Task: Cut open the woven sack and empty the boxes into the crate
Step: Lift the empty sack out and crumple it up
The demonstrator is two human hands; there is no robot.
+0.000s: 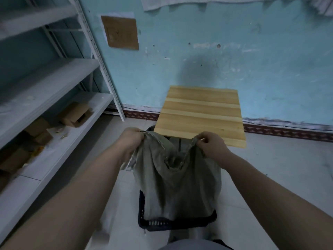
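Directly beneath both hands hangs the woven sack (173, 181), grey-green, limp and deeply creased, sagging in the middle. Its lower end sits inside the dark slotted crate (162, 223) on the floor. The left hand (130, 139) and the right hand (212, 144) each clench a bunched upper corner.

dimly and flatly lit, with a cool bluish cast; soft-edged shadow thrown on the wall (198, 69) above the wooden tabletop (200, 114), pointing to light from behind the head; smeared by motion blur over the shelves (45, 78) at left; bowed and stretched toward the edges by the wide lens; soft throughout
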